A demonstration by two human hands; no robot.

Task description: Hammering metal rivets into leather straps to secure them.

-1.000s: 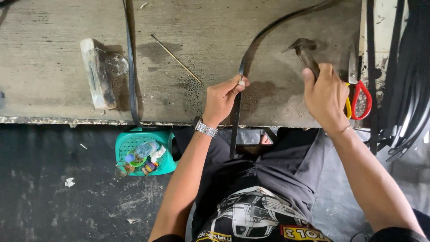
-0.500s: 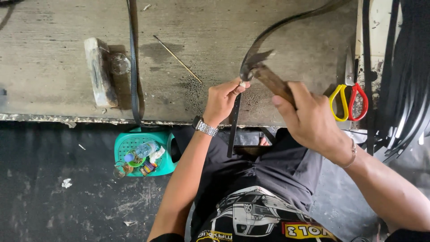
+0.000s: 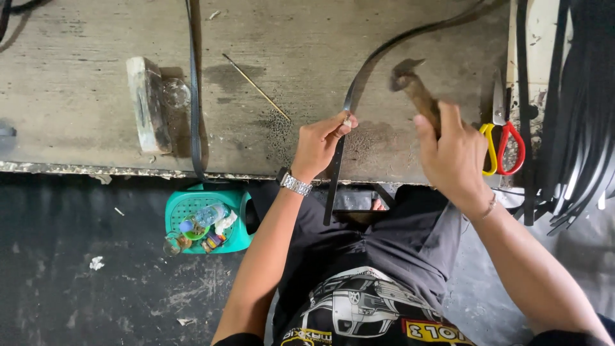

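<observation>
Spanning the view, worktop [image 3: 96, 96] backs the blows | black strap [image 3: 337, 163] lies across its near edge | left hand [image 3: 318, 144] pinches strap flat | right hand [image 3: 456, 157] fisted round raised hammer [image 3: 415, 86] for swing

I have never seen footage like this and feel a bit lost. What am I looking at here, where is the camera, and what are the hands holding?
The camera sits on a person's head and looks straight down, so both arms reach up into the picture from the bottom. The left hand pinches a long black strap against a worn workbench. The right hand grips a hammer, raised above the bench. Also on the bench lie a pair of scissors with yellow and red handles, a pale block, a thin stick and a bundle of black straps at the right edge. On the dark floor below stands a green basket of small items.
</observation>
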